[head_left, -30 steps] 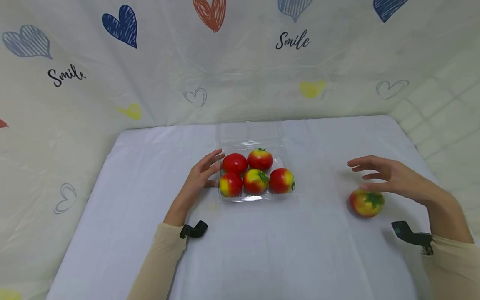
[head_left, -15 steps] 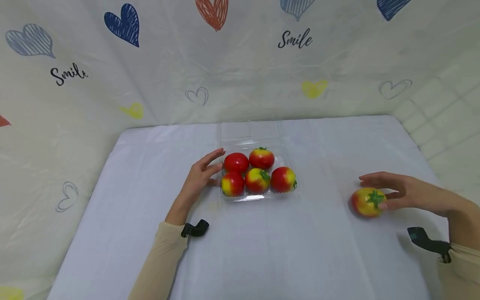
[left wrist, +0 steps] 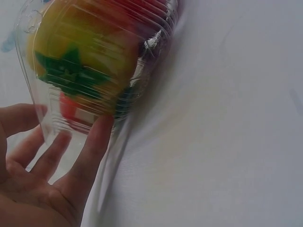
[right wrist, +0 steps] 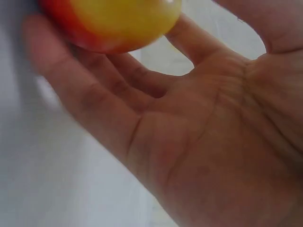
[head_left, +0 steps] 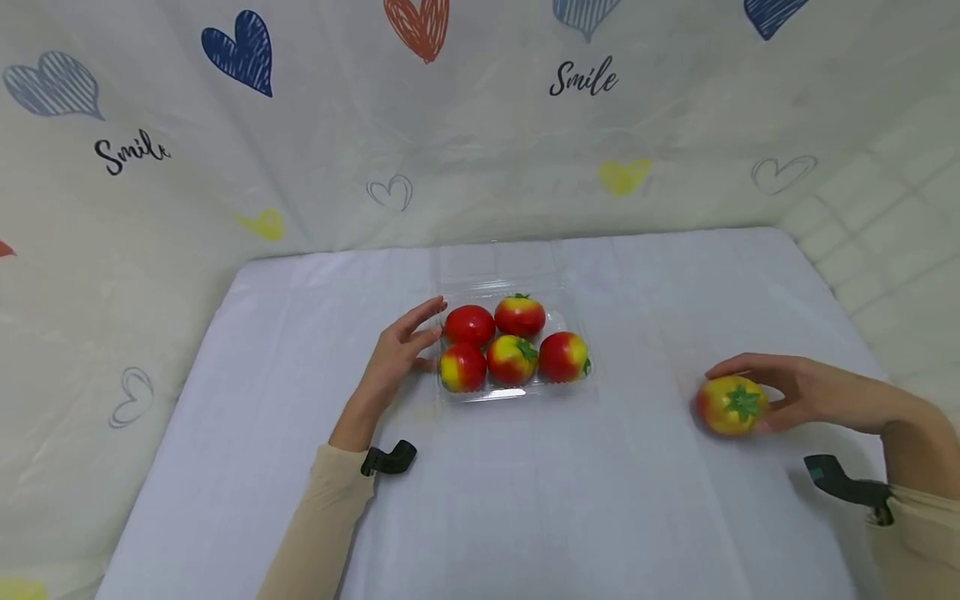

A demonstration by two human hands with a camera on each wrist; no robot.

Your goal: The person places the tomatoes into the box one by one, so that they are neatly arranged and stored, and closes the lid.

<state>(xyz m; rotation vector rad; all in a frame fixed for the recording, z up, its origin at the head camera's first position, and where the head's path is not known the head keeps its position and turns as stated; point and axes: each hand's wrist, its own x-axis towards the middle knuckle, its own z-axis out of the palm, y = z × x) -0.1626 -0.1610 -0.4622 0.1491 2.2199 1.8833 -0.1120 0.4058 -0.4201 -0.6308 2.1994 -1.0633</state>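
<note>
A clear plastic clamshell box (head_left: 507, 395) lies with its lid laid back. Several red-and-yellow tomatoes (head_left: 512, 360) sit in it, some with green leafy tops, and a gap shows at its back right. Against the box's left end rests my left hand (head_left: 393, 348), fingers spread and fairly straight. The left wrist view shows its fingertips (left wrist: 102, 130) touching the clear wall. To the right, a single tomato (head_left: 729, 407) is on the cloth. My right hand (head_left: 817, 392) holds it from the right, fingers curved around its far and near sides.
A white cloth (head_left: 600, 500) covers the table. Behind it hangs a pale curtain (head_left: 495, 125) printed with hearts and writing. The lid (head_left: 497, 260) reaches back close to the table's far edge. Black camera mounts (head_left: 390, 458) are worn on both wrists.
My right hand has come down from above the lone tomato and closed around it from the right. The tomato has turned slightly. The left hand stays at the box.
</note>
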